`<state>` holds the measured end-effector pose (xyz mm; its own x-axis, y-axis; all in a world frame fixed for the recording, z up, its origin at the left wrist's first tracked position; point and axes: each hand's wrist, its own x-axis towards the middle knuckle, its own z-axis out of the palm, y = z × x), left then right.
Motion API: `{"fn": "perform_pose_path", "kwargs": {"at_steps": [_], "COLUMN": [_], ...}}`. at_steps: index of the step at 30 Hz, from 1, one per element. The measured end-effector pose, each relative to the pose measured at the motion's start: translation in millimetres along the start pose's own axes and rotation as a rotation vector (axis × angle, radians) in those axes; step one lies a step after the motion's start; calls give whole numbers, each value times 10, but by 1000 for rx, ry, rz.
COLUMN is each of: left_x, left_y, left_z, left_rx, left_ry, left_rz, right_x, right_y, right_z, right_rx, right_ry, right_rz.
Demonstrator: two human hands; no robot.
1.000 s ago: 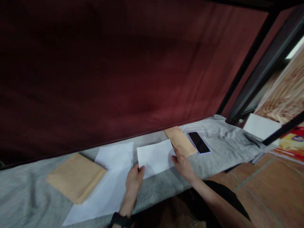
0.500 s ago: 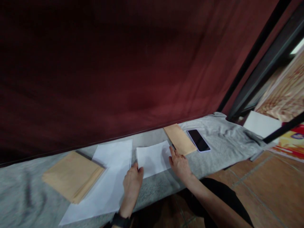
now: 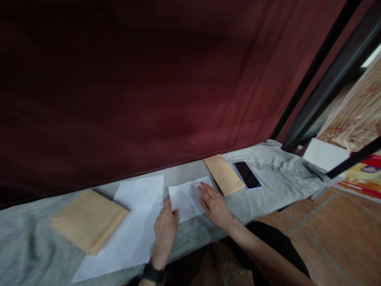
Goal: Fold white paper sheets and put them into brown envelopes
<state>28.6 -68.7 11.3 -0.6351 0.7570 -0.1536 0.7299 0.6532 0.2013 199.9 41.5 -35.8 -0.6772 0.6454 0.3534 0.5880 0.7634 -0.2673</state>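
Observation:
A small white sheet of paper (image 3: 184,200), apparently folded, lies on the grey cloth between my hands. At its left edge is my left hand (image 3: 165,228), fingers curled and the thumb on the lower corner; its fingertips are partly hidden. My right hand (image 3: 214,206) rests flat on the right part of the sheet, fingers stretched out. Left of my left hand, larger white sheets (image 3: 131,238) lie partly beneath a stack of brown envelopes (image 3: 86,220). Another brown envelope (image 3: 224,174) lies just beyond my right hand.
A phone (image 3: 247,174) with a dark screen lies right of the single envelope. Grey cloth (image 3: 285,174) covers the narrow bench. Behind it hangs a dark red curtain (image 3: 166,99). Black poles, a white box (image 3: 324,155) and a tiled floor (image 3: 342,230) are at the right.
My right hand has slid left from the sheet's right edge onto its surface, flattening its fingers. My left hand stays at the left edge. The view has shifted slightly.

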Motion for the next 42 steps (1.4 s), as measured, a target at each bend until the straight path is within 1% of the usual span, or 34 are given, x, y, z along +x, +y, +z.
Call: {"fn": "perform_pose_path", "kwargs": {"at_steps": [2,7,8,10,13,14,15,17,19,20,22,25,28,32,37,42], "left_x": [6,-35,-48,-61,-30,-8,17,68,118,143,198,286,360,406,391,332], "left_y": [6,4,1,4,80,132,194,337,473,528,603,618,550,421,289,182], "left_z": [11,-26,-27,9,198,292,391,573,690,717,716,657,624,646,679,676], "left_rx": [7,40,57,83,20,-38,-88,-132,-135,-129,-106,-58,-14,49,58,70], "left_ry": [8,12,32,129,315,336,328,259,207,190,174,169,180,236,281,335], "left_rz": [-4,-4,7,57,231,318,401,531,591,598,566,491,453,387,245,195], "right_x": [7,-34,-40,-45,-39,-37,-36,-33,-31,-29,-26,-23,-29,-48,-69,-71], "right_y": [-36,-56,-54,-52,-56,-57,-57,-56,-53,-51,-48,-43,-40,-28,15,51], "right_z": [71,242,255,258,232,225,222,230,249,260,275,280,281,301,365,422], "right_rx": [10,-52,-60,-65,-59,-57,-56,-63,-76,-82,-84,-69,-54,-58,-112,-131], "right_ry": [-18,-68,-73,-80,-87,-92,-97,-109,-115,-115,-111,-112,-99,-48,33,69], "right_rz": [-33,-34,-35,-37,-34,-37,-43,-56,-62,-64,-70,-74,-51,-16,104,196]}}
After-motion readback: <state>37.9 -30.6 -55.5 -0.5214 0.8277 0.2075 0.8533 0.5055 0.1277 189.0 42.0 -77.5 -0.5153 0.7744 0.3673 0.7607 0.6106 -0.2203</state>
